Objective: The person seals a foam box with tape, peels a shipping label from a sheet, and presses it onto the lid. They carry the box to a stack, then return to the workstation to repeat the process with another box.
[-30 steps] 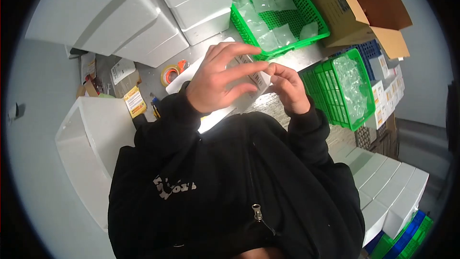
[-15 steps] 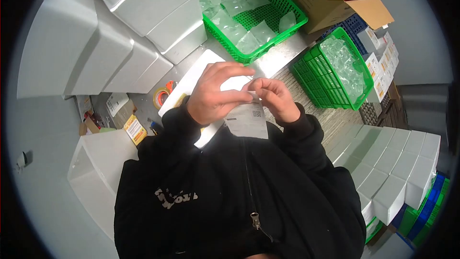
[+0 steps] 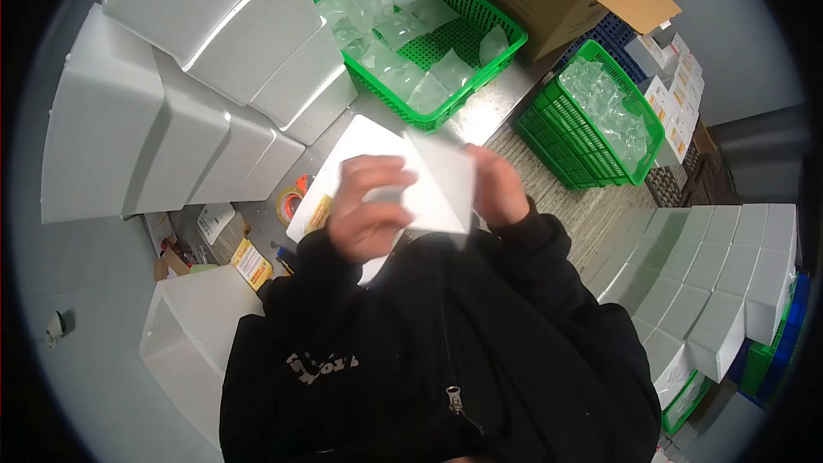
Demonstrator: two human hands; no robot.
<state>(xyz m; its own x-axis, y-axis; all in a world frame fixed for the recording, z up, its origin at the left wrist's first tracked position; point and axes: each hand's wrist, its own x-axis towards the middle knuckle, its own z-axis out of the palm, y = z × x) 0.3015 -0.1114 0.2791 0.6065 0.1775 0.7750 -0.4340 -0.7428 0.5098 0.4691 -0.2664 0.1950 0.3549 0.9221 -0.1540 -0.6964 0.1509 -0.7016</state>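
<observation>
A white paper label (image 3: pixel 447 173), smeared by motion and showing no print, hangs between my hands. My right hand (image 3: pixel 500 190) pinches its right edge, the fingertips partly behind the paper. On the other side my left hand (image 3: pixel 367 213) is blurred, its fingers spread and curved, with nothing visible in them. Beneath the hands lies a white foam lid (image 3: pixel 350 144) bearing a yellow sticker (image 3: pixel 319 213). Just left of the lid sits a roll of tape (image 3: pixel 290 206) with an orange part.
White foam boxes (image 3: pixel 197 133) are stacked at left, and an open one (image 3: pixel 201 313) stands below. Green baskets (image 3: pixel 433 116) (image 3: pixel 561 141) hold clear ice packs. An open carton (image 3: pixel 531 0) is behind. More white boxes (image 3: pixel 699 291) stand at right.
My left hand has come off the paper and opened, moving down. The paper has swung upward in my right hand, and its printed face no longer shows. The view has shifted slightly.
</observation>
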